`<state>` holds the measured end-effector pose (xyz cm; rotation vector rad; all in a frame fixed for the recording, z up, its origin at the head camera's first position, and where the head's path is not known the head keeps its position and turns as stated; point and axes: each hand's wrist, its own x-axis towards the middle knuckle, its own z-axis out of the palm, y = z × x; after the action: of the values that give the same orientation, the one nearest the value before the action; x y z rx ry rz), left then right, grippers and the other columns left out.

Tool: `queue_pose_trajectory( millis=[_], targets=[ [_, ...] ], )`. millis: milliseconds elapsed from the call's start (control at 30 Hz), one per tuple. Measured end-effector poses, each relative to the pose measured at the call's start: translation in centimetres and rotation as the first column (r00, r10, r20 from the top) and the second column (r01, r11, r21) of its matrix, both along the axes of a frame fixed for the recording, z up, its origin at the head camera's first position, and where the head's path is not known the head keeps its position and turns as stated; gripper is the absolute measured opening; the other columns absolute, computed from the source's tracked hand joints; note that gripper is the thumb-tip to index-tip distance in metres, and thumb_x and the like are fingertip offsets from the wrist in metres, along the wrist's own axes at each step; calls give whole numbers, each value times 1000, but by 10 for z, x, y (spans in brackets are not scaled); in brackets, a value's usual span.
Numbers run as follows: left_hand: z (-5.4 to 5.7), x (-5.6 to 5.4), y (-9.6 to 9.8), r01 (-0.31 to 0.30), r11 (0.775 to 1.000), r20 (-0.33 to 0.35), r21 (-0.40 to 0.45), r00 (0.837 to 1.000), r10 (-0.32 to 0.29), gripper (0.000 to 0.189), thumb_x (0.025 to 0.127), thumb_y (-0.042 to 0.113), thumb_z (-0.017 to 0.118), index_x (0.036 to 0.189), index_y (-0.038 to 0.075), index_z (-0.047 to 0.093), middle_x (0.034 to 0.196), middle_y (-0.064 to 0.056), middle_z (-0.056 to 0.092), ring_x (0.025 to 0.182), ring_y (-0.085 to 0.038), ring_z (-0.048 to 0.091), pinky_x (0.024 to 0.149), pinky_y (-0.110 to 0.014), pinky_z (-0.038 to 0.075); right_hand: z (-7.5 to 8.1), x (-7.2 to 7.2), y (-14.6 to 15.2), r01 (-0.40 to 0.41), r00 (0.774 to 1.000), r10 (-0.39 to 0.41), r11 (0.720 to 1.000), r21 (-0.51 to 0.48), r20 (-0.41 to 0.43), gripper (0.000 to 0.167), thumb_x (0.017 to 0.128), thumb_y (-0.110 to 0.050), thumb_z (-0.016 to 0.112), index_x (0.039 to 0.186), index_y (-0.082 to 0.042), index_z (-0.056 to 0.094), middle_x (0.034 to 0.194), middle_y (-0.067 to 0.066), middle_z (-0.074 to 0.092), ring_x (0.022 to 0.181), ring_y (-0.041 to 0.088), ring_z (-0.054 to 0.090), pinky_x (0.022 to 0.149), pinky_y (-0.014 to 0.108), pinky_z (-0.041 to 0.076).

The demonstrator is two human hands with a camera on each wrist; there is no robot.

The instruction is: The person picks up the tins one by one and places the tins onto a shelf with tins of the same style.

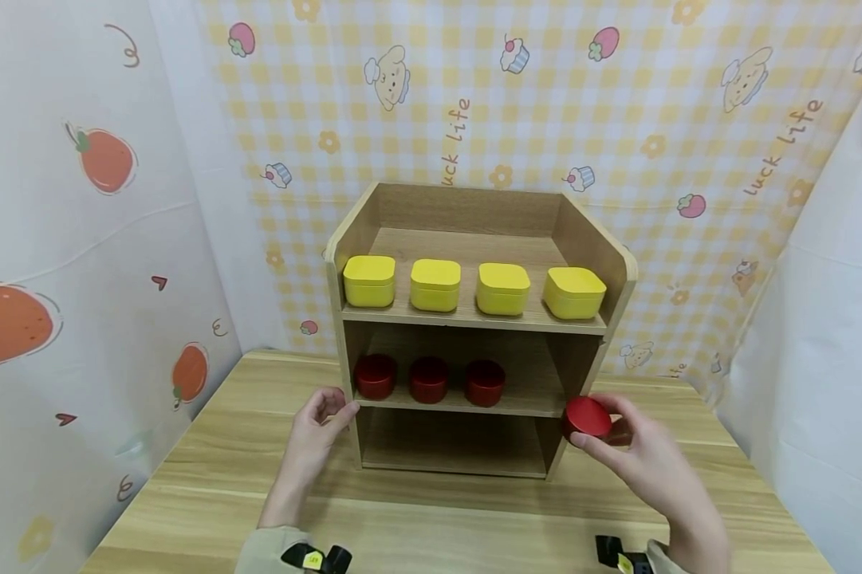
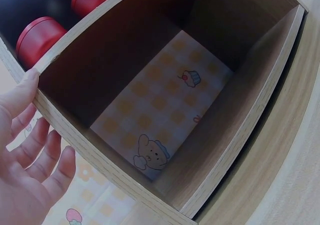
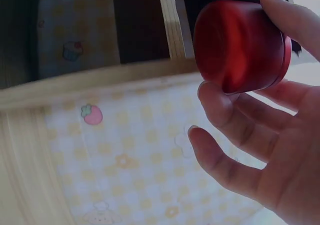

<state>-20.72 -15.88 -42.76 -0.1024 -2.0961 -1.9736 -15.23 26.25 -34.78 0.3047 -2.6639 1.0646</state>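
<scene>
My right hand (image 1: 649, 454) grips a small round red tin (image 1: 588, 417) just in front of the right side of the wooden shelf unit (image 1: 445, 319). The right wrist view shows the tin (image 3: 242, 47) tilted, held between thumb and fingers. My left hand (image 1: 316, 430) is at the unit's left side. In the left wrist view its thumb tip touches the front edge of the side panel (image 2: 100, 157), while the other fingers lie loosely bent outside it. Three more red tins, a left one (image 1: 375, 377), a middle one (image 1: 428, 379) and a right one (image 1: 484, 383), stand on the middle shelf.
Several yellow square boxes with rounded corners, the leftmost (image 1: 369, 281) among them, stand in a row on the top shelf. The unit sits on a wood-grain table (image 1: 431, 526). Patterned cloth (image 1: 431, 96) hangs behind, and pale cloth (image 1: 100, 239) hangs on the left.
</scene>
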Motion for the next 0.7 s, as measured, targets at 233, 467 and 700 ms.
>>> queue_pose_trajectory(
  millis=[233,467,700],
  targets=[
    [0,0,0,8,1000,-8,6,1000,-8,28,92,14,70,107,-2,53,98,-5,54,89,-12,55,74,-24,51,0,-3,-20,-69,994,72,996,48,-79,51,82,-32,81,123,-13,58,92,-5,61,75,8,62,65,28,52],
    [0,0,0,10,1000,-6,3,1000,-10,27,91,15,71,106,-1,54,97,-6,55,88,-14,56,73,-26,51,-4,-9,-36,-97,980,106,993,62,-169,52,80,-28,83,124,-9,60,90,-6,60,70,5,55,60,26,48],
    [-1,1,-1,3,1000,-5,13,1000,-3,28,91,14,72,106,-1,54,98,-6,55,89,-12,56,75,-24,49,-6,-16,-52,6,957,33,991,131,-289,52,79,-24,83,122,-4,61,96,3,63,69,10,54,61,29,48]
  ],
)
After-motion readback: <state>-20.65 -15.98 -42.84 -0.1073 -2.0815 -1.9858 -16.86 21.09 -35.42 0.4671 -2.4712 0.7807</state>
